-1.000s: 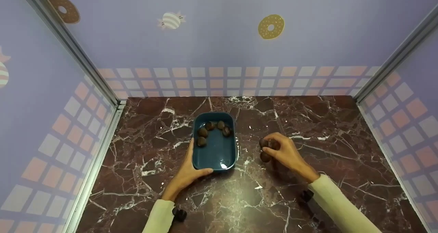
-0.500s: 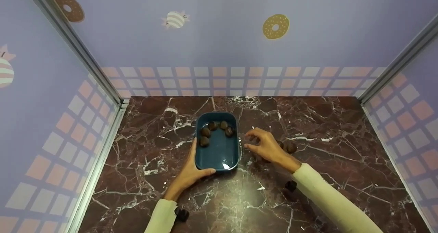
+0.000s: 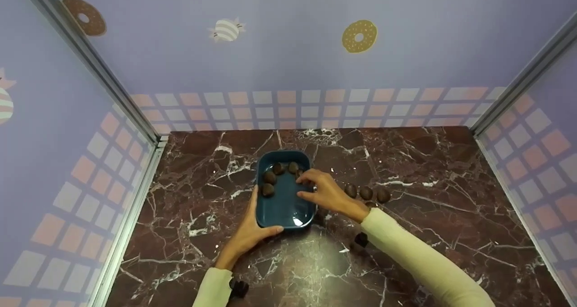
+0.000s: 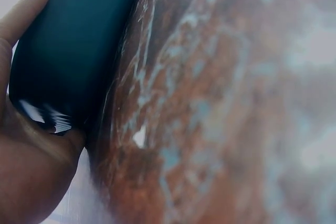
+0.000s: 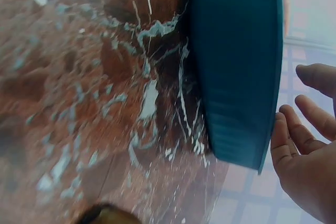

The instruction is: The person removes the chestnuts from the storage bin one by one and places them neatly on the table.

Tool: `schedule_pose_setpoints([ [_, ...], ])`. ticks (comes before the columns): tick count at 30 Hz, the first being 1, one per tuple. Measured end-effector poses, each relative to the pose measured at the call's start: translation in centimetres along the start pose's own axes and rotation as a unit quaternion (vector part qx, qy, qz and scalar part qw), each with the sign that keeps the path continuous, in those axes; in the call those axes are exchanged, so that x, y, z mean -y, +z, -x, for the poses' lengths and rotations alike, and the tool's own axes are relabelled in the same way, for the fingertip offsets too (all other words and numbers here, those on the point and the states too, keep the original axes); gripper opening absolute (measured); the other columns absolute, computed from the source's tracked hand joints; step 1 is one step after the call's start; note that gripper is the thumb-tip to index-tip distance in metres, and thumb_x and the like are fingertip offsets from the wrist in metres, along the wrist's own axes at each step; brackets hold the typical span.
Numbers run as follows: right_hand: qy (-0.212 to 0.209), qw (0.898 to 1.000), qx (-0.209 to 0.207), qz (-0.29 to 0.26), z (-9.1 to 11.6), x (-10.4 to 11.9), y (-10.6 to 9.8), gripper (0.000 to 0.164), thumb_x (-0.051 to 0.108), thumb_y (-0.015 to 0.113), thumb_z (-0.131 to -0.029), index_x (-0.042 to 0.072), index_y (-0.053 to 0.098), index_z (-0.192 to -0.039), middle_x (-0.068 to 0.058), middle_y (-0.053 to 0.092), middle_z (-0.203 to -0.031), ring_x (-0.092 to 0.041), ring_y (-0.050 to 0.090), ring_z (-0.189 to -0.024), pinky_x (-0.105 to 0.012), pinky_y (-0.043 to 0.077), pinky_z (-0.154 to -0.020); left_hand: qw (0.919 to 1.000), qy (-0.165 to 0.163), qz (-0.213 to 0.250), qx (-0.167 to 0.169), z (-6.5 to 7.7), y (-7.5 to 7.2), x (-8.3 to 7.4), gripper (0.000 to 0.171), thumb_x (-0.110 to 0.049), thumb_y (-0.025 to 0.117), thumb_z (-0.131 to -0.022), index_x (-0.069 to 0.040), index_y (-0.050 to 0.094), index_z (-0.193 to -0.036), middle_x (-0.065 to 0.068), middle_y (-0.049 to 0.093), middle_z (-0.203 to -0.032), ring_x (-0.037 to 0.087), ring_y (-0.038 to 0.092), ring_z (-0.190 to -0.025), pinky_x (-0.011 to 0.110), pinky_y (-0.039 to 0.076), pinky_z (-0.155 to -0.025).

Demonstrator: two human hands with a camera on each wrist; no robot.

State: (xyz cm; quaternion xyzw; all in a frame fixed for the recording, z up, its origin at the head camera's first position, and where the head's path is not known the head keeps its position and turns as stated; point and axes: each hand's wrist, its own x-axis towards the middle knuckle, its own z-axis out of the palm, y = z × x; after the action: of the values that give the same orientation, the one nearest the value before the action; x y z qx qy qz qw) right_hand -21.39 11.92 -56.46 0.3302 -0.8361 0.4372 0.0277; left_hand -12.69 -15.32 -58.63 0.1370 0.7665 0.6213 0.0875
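My left hand (image 3: 247,229) holds the near left corner of a dark teal rectangular dish (image 3: 285,208), fingers along its left wall and thumb at the front. Inside the dish, toward its far end, lie several round brown nuts (image 3: 269,177) that look like chestnuts. Reaching over the dish's right rim, my right hand (image 3: 331,195) has thumb and fingers apart, its fingertips by the rightmost chestnut (image 3: 299,173), which they partly hide. The right wrist view shows that hand's fingers (image 5: 299,132) loosely bent beyond the dish wall (image 5: 239,72); no chestnut is visible between them.
On the marble-patterned table (image 3: 189,199), right of the dish, three chestnuts (image 3: 366,193) form a row. Another brown one (image 3: 370,204) is partly covered by the right wrist. Patterned lilac walls (image 3: 288,63) close off the back and both sides.
My right hand has left the chestnuts on the table and moved left, over the dish's right rim. The chestnuts on the table now show in a row. The left hand stays at the dish.
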Motion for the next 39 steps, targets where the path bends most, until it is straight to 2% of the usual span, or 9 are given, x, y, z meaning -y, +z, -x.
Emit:
schedule_pose_setpoints([
  [5, 0.002, 1.000, 0.030, -0.004, -1.3, 0.4, 1.3, 0.029, 0.015, 0.080, -0.088, 0.005, 0.071, -0.114, -0.017, 0.067, -0.112, -0.043, 0.064, -0.099, -0.050, 0.054, -0.084, 1.0000, -0.006, -0.003, 0.000, 0.2, -0.3, -0.1, 0.128, -0.021, 0.089, -0.078, -0.008, -0.006, -0.162, 0.020, -0.005, -0.168, 0.039, 0.001, -0.153, 0.064, 0.008, -0.118],
  [8, 0.005, 0.999, 0.046, 0.009, -2.1, 0.6, 1.9, 0.033, 0.019, 0.079, -0.089, 0.002, 0.071, -0.116, -0.012, 0.067, -0.114, -0.041, 0.065, -0.101, -0.048, 0.055, -0.085, 1.0000, -0.007, 0.002, 0.000, 0.2, -0.4, -0.1, 0.127, -0.018, 0.088, -0.079, -0.009, -0.007, -0.163, 0.020, -0.006, -0.167, 0.039, 0.002, -0.153, 0.063, 0.009, -0.118],
  [11, 0.001, 0.998, 0.059, 0.027, -2.7, 0.7, 2.6, 0.036, 0.019, 0.080, -0.089, -0.002, 0.071, -0.117, -0.015, 0.068, -0.114, -0.039, 0.065, -0.103, -0.046, 0.054, -0.087, 0.9999, -0.010, 0.006, 0.001, 0.2, -0.4, -0.1, 0.126, -0.016, 0.088, -0.080, -0.013, -0.008, -0.163, 0.019, -0.007, -0.167, 0.038, 0.002, -0.153, 0.063, 0.010, -0.118],
  [15, -0.002, 0.996, 0.069, 0.057, -3.5, 1.0, 3.3, 0.037, 0.014, 0.082, -0.086, -0.004, 0.071, -0.116, -0.018, 0.069, -0.112, -0.032, 0.065, -0.102, -0.043, 0.052, -0.089, 1.0000, -0.004, 0.008, -0.001, 0.2, -0.3, -0.1, 0.126, -0.014, 0.087, -0.080, -0.011, -0.008, -0.163, 0.021, -0.007, -0.167, 0.040, 0.002, -0.153, 0.064, 0.010, -0.118],
  [19, 0.008, 0.993, 0.078, 0.088, -4.1, 1.2, 3.9, 0.037, 0.015, 0.083, -0.084, 0.000, 0.072, -0.116, -0.011, 0.071, -0.113, -0.024, 0.064, -0.105, -0.041, 0.051, -0.093, 0.9999, 0.003, 0.010, -0.006, 0.1, 0.0, 0.0, 0.125, -0.012, 0.087, -0.079, -0.007, -0.006, -0.162, 0.021, -0.006, -0.167, 0.042, 0.003, -0.152, 0.065, 0.011, -0.117],
  [24, 0.027, 0.990, 0.093, 0.103, -4.6, 1.2, 4.5, 0.039, 0.017, 0.084, -0.084, 0.001, 0.072, -0.118, -0.009, 0.071, -0.115, -0.025, 0.064, -0.110, -0.040, 0.050, -0.097, 0.9998, 0.006, 0.018, -0.006, 0.0, 0.3, 0.0, 0.124, -0.009, 0.087, -0.078, -0.005, -0.005, -0.162, 0.022, -0.005, -0.167, 0.045, 0.004, -0.152, 0.066, 0.011, -0.116],
  [29, 0.029, 0.989, 0.098, 0.110, -5.2, 0.9, 5.3, 0.040, 0.018, 0.083, -0.084, -0.001, 0.071, -0.118, -0.011, 0.070, -0.115, -0.026, 0.063, -0.111, -0.039, 0.050, -0.098, 0.9999, 0.009, 0.009, 0.002, 0.0, 0.2, 0.1, 0.125, -0.015, 0.087, -0.080, -0.005, -0.007, -0.162, 0.022, -0.007, -0.167, 0.044, 0.003, -0.152, 0.066, 0.011, -0.117],
  [36, 0.028, 0.988, 0.099, 0.116, -5.4, 0.6, 5.9, 0.041, 0.018, 0.083, -0.083, 0.000, 0.070, -0.119, -0.012, 0.070, -0.115, -0.026, 0.064, -0.109, -0.039, 0.051, -0.096, 0.9995, 0.024, 0.013, -0.019, -0.6, 0.7, 2.9, 0.129, -0.010, 0.089, -0.076, -0.009, -0.007, -0.162, 0.018, -0.007, -0.168, 0.046, 0.002, -0.152, 0.069, 0.008, -0.115],
  [39, 0.032, 0.987, 0.104, 0.116, -5.5, 0.6, 6.1, 0.041, 0.018, 0.083, -0.084, 0.000, 0.070, -0.119, -0.012, 0.070, -0.114, -0.025, 0.064, -0.108, -0.039, 0.051, -0.094, 0.9995, 0.020, 0.006, -0.025, -0.7, 0.7, 3.5, 0.131, -0.014, 0.091, -0.075, -0.016, -0.005, -0.164, 0.012, -0.004, -0.169, 0.040, 0.004, -0.153, 0.066, 0.009, -0.117],
])
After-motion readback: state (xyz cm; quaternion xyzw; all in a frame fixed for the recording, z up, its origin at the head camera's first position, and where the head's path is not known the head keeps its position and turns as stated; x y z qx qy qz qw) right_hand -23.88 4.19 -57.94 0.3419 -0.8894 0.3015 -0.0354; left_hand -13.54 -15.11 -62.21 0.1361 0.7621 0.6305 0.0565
